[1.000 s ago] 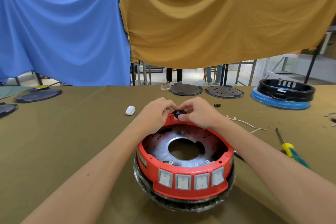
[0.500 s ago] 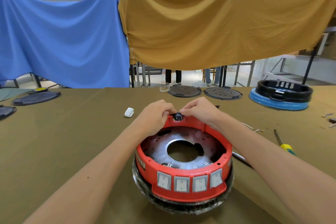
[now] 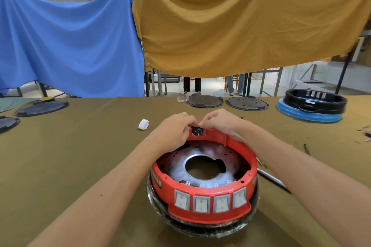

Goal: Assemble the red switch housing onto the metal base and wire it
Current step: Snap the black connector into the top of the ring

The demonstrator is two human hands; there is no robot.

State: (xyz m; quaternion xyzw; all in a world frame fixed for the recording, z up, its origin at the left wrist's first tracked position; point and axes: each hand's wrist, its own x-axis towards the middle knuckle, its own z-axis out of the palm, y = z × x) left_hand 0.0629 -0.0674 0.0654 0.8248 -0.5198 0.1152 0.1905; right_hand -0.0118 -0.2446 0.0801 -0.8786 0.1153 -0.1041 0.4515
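round red plastic switch housing [image 3: 202, 202] seated on metal base [image 3: 202, 168], mid-table | left hand [image 3: 174, 132] and right hand [image 3: 222, 124] pinch small black socket [image 3: 197, 131] at far rim | olive cloth table [image 3: 70, 156] bare leftward

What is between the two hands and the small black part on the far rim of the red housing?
Nothing visible. The left hand and right hand both have their fingertips on the small black part, which sits at the far rim of the red housing.

head view, forward and down, close over table [image 3: 60, 166]
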